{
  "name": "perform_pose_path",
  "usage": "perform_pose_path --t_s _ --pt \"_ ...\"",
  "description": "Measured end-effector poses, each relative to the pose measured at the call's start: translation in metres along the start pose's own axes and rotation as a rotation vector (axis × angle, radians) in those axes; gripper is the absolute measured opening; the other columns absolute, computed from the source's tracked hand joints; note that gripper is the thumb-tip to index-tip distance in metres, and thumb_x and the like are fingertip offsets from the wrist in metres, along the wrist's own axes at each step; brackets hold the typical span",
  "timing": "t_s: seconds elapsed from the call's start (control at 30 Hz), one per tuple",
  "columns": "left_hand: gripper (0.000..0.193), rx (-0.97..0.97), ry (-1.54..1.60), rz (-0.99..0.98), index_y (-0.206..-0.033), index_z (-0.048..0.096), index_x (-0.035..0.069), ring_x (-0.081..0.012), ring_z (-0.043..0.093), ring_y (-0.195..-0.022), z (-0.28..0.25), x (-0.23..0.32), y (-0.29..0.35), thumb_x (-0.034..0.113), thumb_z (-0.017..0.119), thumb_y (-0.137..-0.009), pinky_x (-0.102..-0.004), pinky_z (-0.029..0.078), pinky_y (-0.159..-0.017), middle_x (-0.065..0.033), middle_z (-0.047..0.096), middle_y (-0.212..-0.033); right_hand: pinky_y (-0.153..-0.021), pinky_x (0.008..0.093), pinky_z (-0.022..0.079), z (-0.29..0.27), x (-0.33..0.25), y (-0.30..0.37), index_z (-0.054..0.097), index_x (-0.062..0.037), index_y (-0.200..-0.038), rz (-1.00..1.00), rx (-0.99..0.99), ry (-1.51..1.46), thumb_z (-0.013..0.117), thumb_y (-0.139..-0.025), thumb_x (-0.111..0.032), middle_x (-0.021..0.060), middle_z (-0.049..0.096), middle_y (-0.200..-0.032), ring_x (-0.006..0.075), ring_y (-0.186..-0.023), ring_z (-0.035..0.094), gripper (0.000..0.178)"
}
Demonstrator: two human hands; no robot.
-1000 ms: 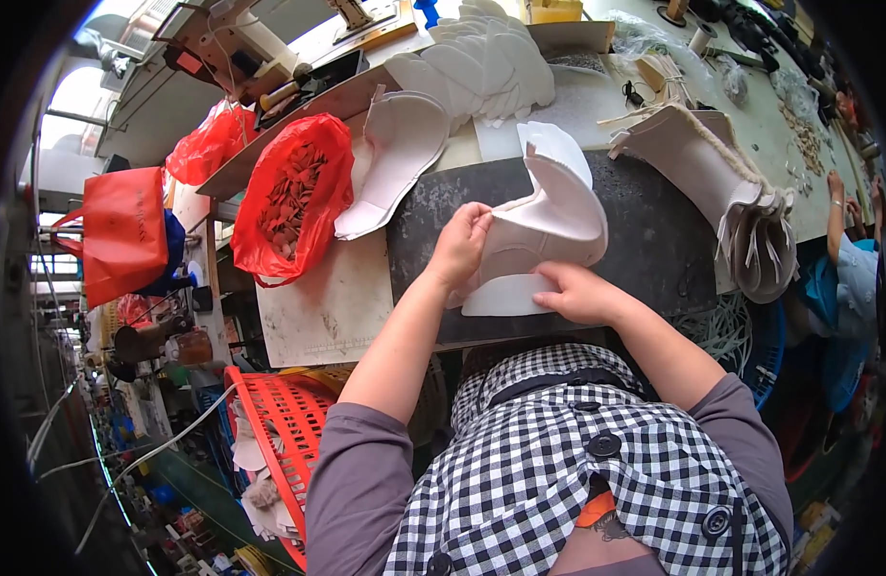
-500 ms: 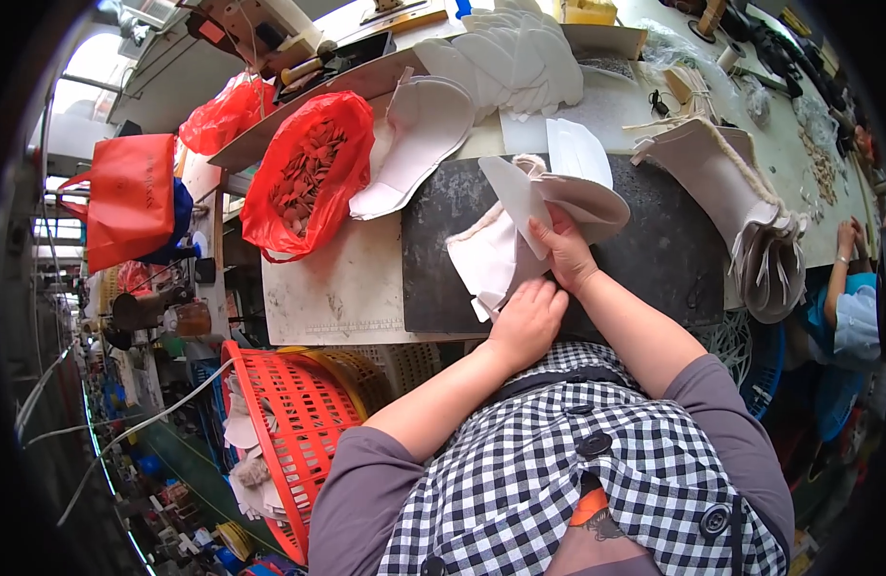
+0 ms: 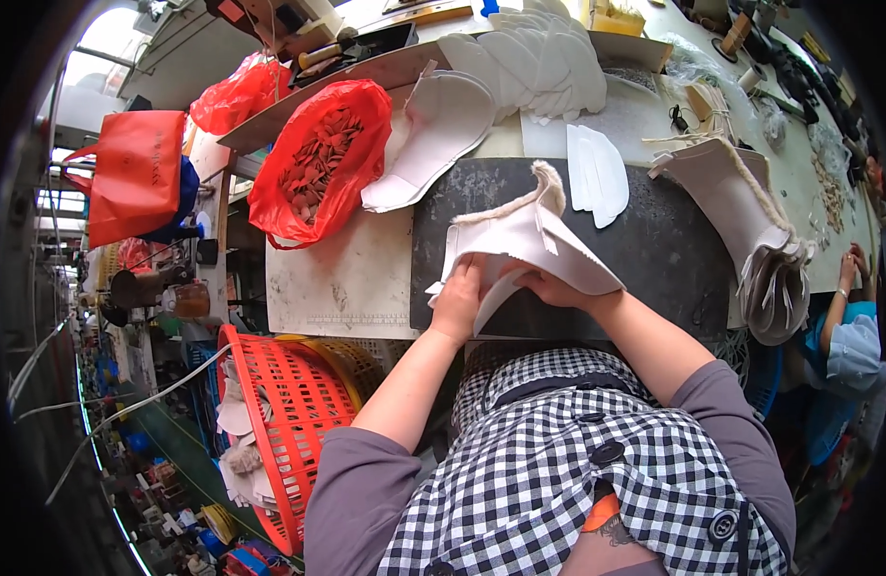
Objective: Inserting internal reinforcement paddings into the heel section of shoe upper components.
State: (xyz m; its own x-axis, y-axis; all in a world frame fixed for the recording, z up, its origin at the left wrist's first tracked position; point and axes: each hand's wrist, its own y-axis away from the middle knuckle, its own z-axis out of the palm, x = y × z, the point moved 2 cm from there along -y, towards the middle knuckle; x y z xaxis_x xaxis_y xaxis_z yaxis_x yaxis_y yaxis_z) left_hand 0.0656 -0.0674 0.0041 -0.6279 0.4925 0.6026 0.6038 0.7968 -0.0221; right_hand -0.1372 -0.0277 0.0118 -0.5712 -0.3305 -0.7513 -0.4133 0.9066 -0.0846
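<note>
A pale boot upper (image 3: 520, 240) with a fluffy fleece edge stands tented above the black work mat (image 3: 654, 259). My left hand (image 3: 459, 300) grips its lower left side, with the fingertips going in under the pale material. On the other side my right hand (image 3: 558, 290) is closed on the lower edge, its fingers partly covered by the upper. Between the hands a curved white piece (image 3: 499, 300) hangs down; whether it is loose or part of the upper I cannot tell. Just beyond the upper, a few white shaped pieces (image 3: 597, 175) lie stacked on the mat.
A red bag of small reddish pieces (image 3: 318, 173) and more pale uppers (image 3: 433, 134) lie left. White cutouts (image 3: 539, 58) are heaped at the back. Stacked fleece-edged uppers (image 3: 741, 221) hang over the right edge. A red basket (image 3: 299, 432) stands low left; another person's arm (image 3: 841, 298) is far right.
The upper has been turned and spread, fleece edge now up and away from me. My hands have moved apart, and the thin white piece no longer sticks up from my right hand.
</note>
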Motion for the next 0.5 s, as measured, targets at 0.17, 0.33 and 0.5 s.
perform_pose_path --t_s 0.17,0.33,0.5 --pt "0.063 -0.178 0.102 0.048 -0.137 0.043 0.005 -0.0371 0.053 -0.115 -0.020 -0.012 -0.004 0.004 0.066 -0.079 -0.0384 0.045 -0.095 -0.0191 0.052 -0.126 -0.098 0.0385 0.043 0.006 -0.005 -0.008 0.064 -0.0070 -0.113 0.478 0.346 -0.157 0.070 -0.081 -0.033 0.0118 0.066 -0.109 0.0285 -0.109 0.059 0.041" --pt "0.077 -0.256 -0.030 -0.087 -0.138 0.041 0.004 -0.0388 0.049 -0.119 -0.042 0.038 -0.008 0.006 0.076 -0.069 -0.0402 0.044 -0.099 -0.0213 0.047 -0.128 -0.095 0.0376 0.045 0.005 0.001 -0.013 0.064 -0.0051 -0.113 0.510 0.308 -0.059 0.070 -0.081 -0.033 0.0127 0.065 -0.112 0.0302 -0.106 0.060 0.043" --pt "0.025 0.202 -0.137 -0.027 -0.109 0.054 0.002 -0.0370 0.059 -0.078 -0.013 0.017 -0.009 0.005 0.059 -0.085 -0.0462 0.049 -0.069 -0.0177 0.053 -0.088 -0.094 0.0404 0.045 0.007 0.004 -0.017 0.061 -0.0051 -0.114 0.366 0.329 0.124 0.069 -0.083 -0.035 0.0146 0.063 -0.110 0.0316 -0.106 0.058 0.044"
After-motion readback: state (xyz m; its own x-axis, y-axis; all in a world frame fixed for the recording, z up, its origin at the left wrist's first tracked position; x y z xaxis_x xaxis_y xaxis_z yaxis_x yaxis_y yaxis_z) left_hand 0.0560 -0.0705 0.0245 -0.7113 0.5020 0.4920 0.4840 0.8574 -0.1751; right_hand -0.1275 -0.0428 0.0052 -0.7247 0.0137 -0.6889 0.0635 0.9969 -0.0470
